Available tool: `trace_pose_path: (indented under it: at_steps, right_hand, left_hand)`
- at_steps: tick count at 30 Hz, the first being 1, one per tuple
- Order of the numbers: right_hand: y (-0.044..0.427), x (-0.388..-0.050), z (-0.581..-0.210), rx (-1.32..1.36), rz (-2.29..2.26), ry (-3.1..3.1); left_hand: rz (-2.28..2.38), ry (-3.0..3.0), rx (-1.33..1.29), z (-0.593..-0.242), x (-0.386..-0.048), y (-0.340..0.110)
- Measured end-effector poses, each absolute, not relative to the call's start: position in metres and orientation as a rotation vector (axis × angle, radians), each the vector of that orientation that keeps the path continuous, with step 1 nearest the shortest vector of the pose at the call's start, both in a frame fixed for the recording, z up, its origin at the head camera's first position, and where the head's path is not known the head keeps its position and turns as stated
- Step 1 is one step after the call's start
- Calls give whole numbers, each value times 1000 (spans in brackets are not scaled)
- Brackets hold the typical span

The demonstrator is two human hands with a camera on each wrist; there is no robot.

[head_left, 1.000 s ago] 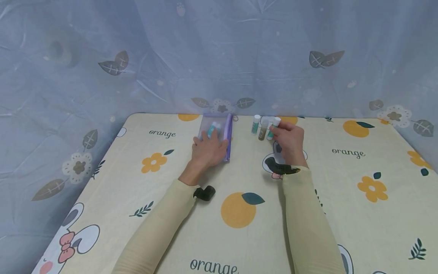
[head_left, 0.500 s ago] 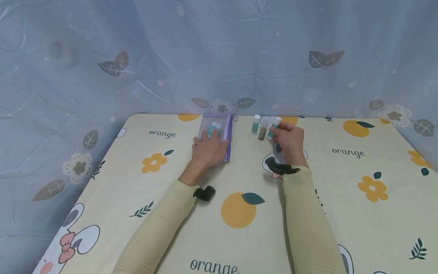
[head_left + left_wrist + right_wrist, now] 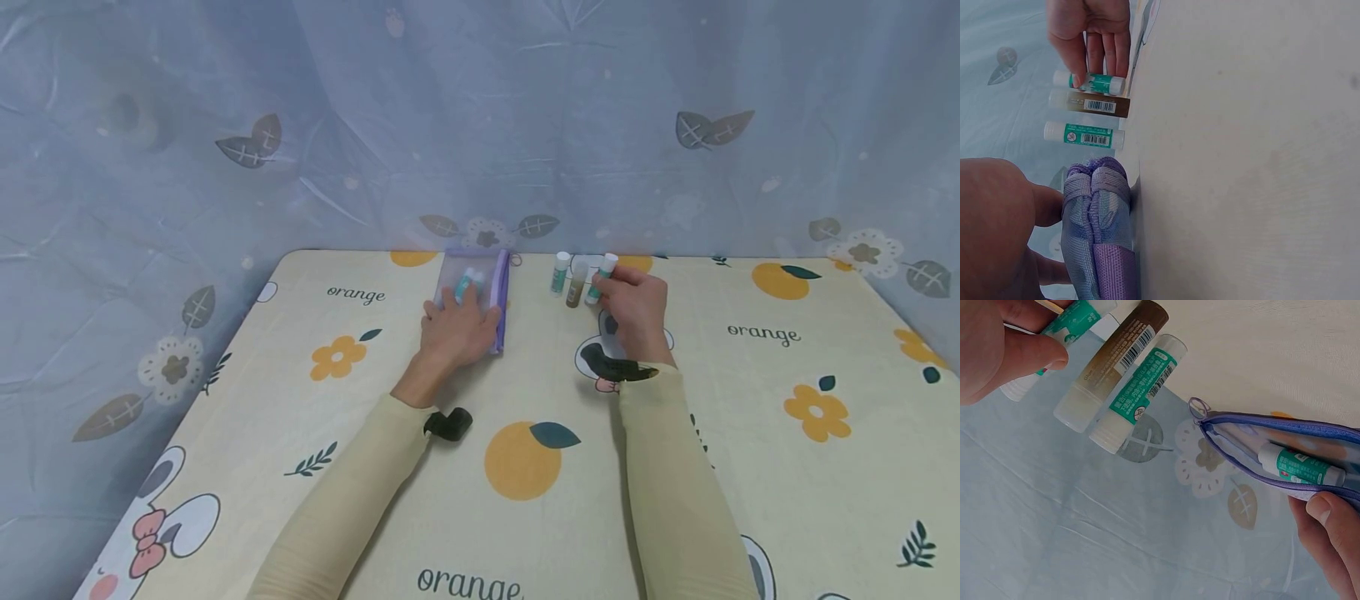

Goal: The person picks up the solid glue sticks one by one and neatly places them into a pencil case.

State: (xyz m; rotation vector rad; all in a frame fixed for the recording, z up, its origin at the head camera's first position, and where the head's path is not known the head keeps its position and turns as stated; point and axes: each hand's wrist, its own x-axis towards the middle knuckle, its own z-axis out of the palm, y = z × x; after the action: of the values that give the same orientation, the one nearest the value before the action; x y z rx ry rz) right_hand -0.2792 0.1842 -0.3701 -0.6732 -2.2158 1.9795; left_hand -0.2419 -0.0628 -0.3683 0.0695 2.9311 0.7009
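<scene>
My right hand pinches a green-and-white glue stick between thumb and fingers, tilted slightly right; whether its base touches the table cannot be told. Beside it stand a brown, pale-capped glue stick and another green-and-white glue stick, both upright. My left hand rests on a purple mesh zipper pouch, fingers spread and thumb near the zipper edge. The pouch lies with its zipper undone, its mouth gaping towards the sticks. Through the mouth, a green-and-white glue stick shows inside.
A cream tablecloth printed with oranges, flowers and lettering covers the table. Behind the table's far edge hangs a blue-grey patterned curtain, close to the pouch and sticks. A zipper pull ring sticks out from the pouch's far end.
The glue stick in my right hand leans very slightly further to the right at its top. My left hand, the pouch and the two standing sticks stay put.
</scene>
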Motion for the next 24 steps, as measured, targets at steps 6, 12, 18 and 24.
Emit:
trace_pose_path:
  at_steps: [6,12,18,24]
  right_hand:
    - [184,-278,-366,-654,1990,-2197]
    - [185,-275,-362,-612,1986,-2193]
    - [185,-272,-356,-571,1979,-2172]
    - [184,-272,-346,-556,1977,-2138]
  left_hand:
    - [711,2928,70,-368,-242,-63]
    - [717,2923,65,-369,-242,-63]
    - [703,2924,64,-370,-242,-63]
    - [694,2936,69,-370,-243,-63]
